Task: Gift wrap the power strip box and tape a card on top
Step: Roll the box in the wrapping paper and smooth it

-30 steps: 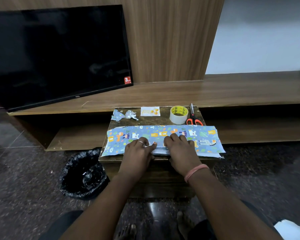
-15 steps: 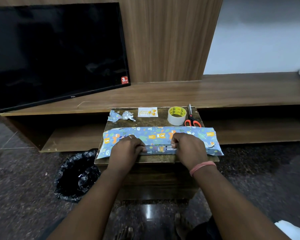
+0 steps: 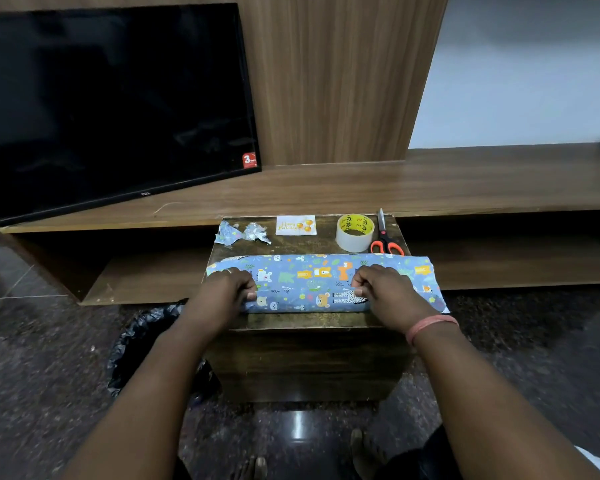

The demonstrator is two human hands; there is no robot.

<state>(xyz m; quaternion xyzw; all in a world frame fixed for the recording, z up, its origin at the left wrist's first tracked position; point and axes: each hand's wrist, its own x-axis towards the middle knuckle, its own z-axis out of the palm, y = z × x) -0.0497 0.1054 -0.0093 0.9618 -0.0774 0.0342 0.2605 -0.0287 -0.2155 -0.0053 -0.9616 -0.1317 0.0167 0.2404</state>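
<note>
A long box covered in blue animal-print wrapping paper [image 3: 309,282] lies across the small dark wooden table [image 3: 305,320]. My left hand [image 3: 222,292] grips the paper near the box's left end with curled fingers. My right hand [image 3: 385,289], a pink band on its wrist, pinches the paper's edge right of the middle. The box itself is hidden under the paper. A white birthday card [image 3: 296,225] lies at the table's back, with a tape roll [image 3: 355,232] and orange-handled scissors [image 3: 386,239] to its right.
Crumpled paper scraps [image 3: 243,233] lie at the back left of the table. A black bin bag [image 3: 142,355] stands on the floor to the left. Behind the table runs a wooden TV unit [image 3: 430,188] with a black TV [image 3: 111,105].
My hands moved apart from the middle of the box toward its ends. The near flap of paper was pulled up over the box, and the fingers went from flat to curled on the paper.
</note>
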